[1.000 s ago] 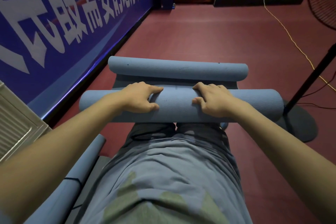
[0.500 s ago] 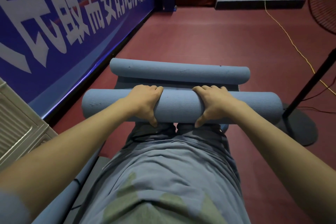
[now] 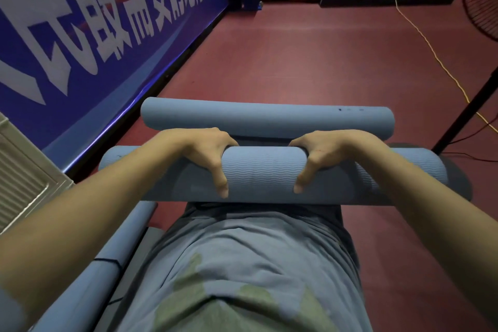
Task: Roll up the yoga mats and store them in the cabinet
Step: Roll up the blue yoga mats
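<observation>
Blue-grey mat roll held in both hands

Blue-grey foam, with a fine wave pattern, makes the near rolled mat [image 3: 264, 172], which lies crosswise in front of the person's waist, held above the red floor [image 3: 310, 62]. The left hand [image 3: 207, 152] grasps it from above, the thumb down on the near side and the fingers curled over the far side. The right hand [image 3: 320, 153] grasps it the same way, a little to the right. Just behind it a second rolled mat [image 3: 266, 117] lies on the floor, parallel to the first. Another blue roll [image 3: 107, 272] is at lower left. Along the left runs a blue banner [image 3: 107, 21] with white characters. A yellow cable [image 3: 431, 48] crosses the floor at right.
</observation>
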The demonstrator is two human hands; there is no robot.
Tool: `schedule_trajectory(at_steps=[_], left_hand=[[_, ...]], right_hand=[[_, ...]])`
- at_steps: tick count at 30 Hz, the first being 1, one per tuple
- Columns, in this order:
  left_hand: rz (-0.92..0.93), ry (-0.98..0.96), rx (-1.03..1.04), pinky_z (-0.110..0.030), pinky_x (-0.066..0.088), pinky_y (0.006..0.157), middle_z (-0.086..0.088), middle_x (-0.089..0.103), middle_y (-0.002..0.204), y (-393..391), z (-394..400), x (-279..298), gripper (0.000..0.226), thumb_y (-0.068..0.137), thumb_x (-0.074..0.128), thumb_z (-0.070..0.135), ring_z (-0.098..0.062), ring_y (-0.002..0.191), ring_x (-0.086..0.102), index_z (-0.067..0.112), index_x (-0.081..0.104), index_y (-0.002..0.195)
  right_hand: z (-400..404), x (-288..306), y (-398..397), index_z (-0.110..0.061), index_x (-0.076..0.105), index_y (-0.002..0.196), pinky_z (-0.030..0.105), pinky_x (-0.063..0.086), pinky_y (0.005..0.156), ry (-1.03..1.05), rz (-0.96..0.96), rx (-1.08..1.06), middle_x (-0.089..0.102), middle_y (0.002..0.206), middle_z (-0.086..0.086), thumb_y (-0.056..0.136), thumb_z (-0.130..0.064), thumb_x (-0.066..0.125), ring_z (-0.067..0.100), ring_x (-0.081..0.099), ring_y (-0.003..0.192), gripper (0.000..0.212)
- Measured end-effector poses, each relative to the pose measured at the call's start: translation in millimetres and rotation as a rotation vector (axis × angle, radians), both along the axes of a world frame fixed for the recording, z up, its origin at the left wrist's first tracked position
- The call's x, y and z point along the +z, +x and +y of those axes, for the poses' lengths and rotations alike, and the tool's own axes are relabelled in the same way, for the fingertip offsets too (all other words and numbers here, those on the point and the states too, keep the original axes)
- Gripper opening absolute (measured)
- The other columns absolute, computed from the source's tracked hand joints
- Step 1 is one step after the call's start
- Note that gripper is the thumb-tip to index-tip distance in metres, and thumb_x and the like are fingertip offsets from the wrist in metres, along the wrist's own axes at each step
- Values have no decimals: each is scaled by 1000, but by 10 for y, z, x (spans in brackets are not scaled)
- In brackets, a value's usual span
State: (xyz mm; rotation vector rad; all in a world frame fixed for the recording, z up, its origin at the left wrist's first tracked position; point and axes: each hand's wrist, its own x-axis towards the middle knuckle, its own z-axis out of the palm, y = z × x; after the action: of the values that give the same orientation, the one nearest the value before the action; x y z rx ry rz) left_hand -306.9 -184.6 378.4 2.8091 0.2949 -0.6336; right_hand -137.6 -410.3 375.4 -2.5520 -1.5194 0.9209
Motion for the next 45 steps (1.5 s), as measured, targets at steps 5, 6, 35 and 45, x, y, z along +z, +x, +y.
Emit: schedule_trajectory(at_steps=[5, 6, 35, 45], left_hand=[[-77, -47, 17, -35, 55, 91, 27, 68, 107, 17, 81, -120, 87, 32, 93, 65, 0, 101, 64, 42, 64, 111], [-108, -69, 13, -33, 53, 95, 28, 66, 115, 13, 118, -131, 93, 34, 93, 65, 0, 106, 63, 41, 63, 119], [-129, 457, -8, -37, 48, 77, 3, 62, 110, 376, -20, -118, 107, 27, 80, 87, -26, 100, 62, 22, 47, 105], [-211, 391, -21, -40, 54, 74, 6, 66, 98, 318, 44, -121, 102, 27, 77, 85, -24, 86, 62, 27, 50, 106]], right_hand=[[2, -96, 73, -40, 61, 117, 33, 52, 93, 167, 2, -12, 64, 113, -22, 41, -64, 92, 4, 62, 104, 86], [-6, -112, 94, -39, 59, 119, 32, 51, 92, 242, 3, -33, 62, 114, -21, 40, -63, 93, 4, 61, 105, 89], [231, -161, 288, -30, 52, 108, 44, 52, 86, 218, -215, -142, 63, 111, -3, 41, -90, 69, 25, 59, 99, 92], [211, -161, 229, -26, 53, 108, 44, 51, 81, 257, -249, -155, 63, 101, -3, 45, -91, 69, 24, 59, 91, 92]])
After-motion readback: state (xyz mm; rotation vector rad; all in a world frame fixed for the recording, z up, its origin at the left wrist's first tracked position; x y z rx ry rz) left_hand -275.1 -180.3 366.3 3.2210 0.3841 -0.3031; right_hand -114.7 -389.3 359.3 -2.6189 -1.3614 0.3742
